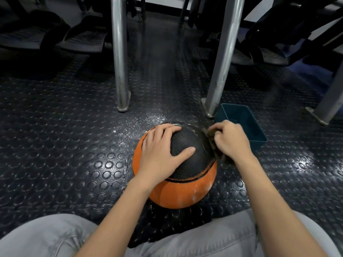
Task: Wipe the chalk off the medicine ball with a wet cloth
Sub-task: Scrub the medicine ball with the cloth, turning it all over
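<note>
Medicine ball [185, 190] cleaning is under way at its right flank. There the right hand [232, 140] has its fingers curled tight round a bunched dark cloth [211, 143] and presses it against the black panel. The left hand [159, 151] lies spread flat over the top of the ball, fingers straight and thumb splayed. It holds nothing and only bears down to steady the ball.

The ball sits on the studded rubber floor [74, 145], just in front of the person's grey-trousered knees [46, 236]. A teal tub [239, 113] stands just beyond the right hand, beside the foot of a metal leg [220, 71].

White chalk streaks [199, 191] show low on the near orange panel, and more whitens the far top edge. Loose chalk dust [141, 123] is scattered on the floor behind the ball.

Being round, the ball has no long axis. Its black cap faces up and slightly away, and the orange band faces the person, with a seam curving between them.

The likeliest trouble is rolling: the cloth pushes sideways, so if the flat palm eases off, the ball could roll left. Turning it through the floor dust could pick the chalk up again. The low streaks are easy to miss from above, and a wide stroke might knock the tub.
</note>
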Tool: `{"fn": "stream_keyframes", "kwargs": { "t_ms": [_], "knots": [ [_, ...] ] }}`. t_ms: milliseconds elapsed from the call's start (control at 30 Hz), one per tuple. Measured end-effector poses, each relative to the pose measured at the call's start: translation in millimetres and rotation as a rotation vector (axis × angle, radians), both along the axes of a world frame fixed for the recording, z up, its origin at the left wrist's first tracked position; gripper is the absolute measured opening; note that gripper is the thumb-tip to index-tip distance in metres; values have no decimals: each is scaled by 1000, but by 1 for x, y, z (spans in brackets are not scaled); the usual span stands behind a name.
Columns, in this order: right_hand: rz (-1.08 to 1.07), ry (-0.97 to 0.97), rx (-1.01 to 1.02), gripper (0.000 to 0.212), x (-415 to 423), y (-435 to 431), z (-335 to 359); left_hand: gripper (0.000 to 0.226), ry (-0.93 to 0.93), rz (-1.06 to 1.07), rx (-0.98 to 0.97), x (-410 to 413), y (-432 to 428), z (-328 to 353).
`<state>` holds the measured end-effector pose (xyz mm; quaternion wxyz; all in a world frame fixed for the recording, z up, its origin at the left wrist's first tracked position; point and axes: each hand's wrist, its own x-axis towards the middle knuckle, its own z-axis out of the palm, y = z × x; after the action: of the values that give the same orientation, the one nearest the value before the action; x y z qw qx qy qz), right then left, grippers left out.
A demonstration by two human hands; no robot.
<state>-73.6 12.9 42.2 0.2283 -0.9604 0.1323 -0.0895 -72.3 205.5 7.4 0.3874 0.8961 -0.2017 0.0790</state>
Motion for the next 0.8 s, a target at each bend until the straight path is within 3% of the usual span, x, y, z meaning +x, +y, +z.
{"fn": "stream_keyframes", "kwargs": {
  "t_ms": [67,133,200,300,400,500,567,633,700,733,800],
  "knots": [
    [-27,-116,39,41,-2,-3,2,76,-3,1,-2,-1,0,-1],
    [118,-246,277,43,-5,10,12,74,-14,21,-7,-2,1,-2],
    [264,-194,403,43,-8,25,17,72,-14,23,2,-2,2,-2],
    [109,-115,281,39,3,14,-1,63,14,-3,-7,-1,2,1],
    [-62,-88,107,41,2,-2,-5,71,4,-21,5,-3,0,0],
    [61,-315,288,42,-2,10,8,75,0,-1,9,-3,1,-2],
    [177,-256,395,45,-4,23,14,73,-3,8,3,-2,2,-1],
    [129,-142,326,42,0,18,4,68,5,0,-13,-1,2,0],
    [-6,-64,116,36,1,7,-1,61,24,-22,-9,-1,2,2],
    [-42,-90,62,36,-1,2,-2,61,35,-36,-8,-1,2,2],
    [-12,-252,195,38,-7,3,3,65,81,-41,-84,-1,3,3]
  ]
}}
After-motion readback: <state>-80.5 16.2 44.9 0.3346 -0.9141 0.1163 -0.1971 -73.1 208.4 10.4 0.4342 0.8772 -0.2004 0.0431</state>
